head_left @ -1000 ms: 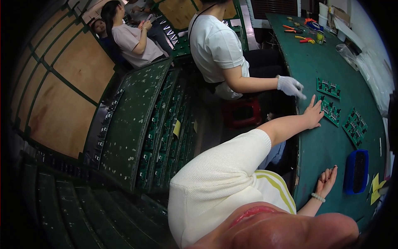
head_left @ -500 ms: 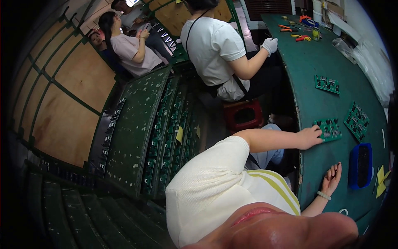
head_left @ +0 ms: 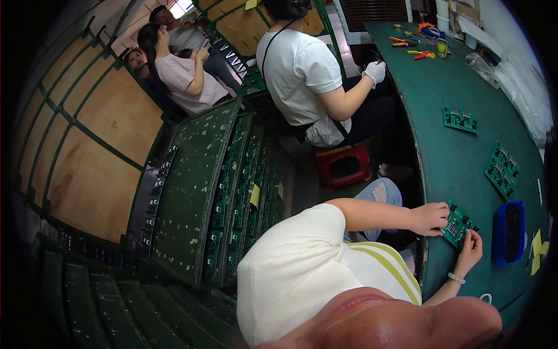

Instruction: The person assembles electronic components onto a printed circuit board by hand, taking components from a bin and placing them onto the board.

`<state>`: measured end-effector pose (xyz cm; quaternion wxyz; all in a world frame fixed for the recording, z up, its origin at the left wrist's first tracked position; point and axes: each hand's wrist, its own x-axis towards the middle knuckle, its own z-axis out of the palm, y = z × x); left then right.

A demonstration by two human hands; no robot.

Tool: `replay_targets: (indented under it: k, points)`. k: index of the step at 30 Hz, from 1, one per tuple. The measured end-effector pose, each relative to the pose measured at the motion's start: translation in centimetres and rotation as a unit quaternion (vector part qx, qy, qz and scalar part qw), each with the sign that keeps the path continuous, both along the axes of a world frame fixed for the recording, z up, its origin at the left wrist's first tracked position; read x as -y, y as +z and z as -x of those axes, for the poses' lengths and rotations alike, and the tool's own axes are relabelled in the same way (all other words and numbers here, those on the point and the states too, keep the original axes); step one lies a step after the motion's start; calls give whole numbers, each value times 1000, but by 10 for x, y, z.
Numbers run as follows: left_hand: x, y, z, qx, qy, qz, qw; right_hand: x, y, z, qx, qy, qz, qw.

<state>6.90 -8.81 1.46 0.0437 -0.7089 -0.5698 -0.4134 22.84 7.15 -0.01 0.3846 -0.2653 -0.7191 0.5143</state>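
Two bare hands on one populated green circuit board (head_left: 457,219), just left of blue bin (head_left: 498,235) in view. Left hand (head_left: 430,219) grasps board's edge farther from bin, fingers bent; right hand (head_left: 471,246), beaded bracelet (head_left: 456,278) at wrist, grips end nearer bin — whether board rests or is lifted, cannot tell. Second board (head_left: 503,171) just above bin, third board (head_left: 460,120) farther up; yellow paper slips (head_left: 536,251) right of bin. Red-and-yellow-handled pliers (head_left: 422,55) well beyond bin — same green tabletop (head_left: 447,168).
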Motion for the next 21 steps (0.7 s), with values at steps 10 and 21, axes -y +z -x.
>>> replay_targets:
  k: [10,21]
  points:
    - [0,39,-32,502,64,221,834,72,52,12,3,-2,-192,981]
    - [-6,38,-26,707,-30,289,645,48,48,-16,47,148,63,986]
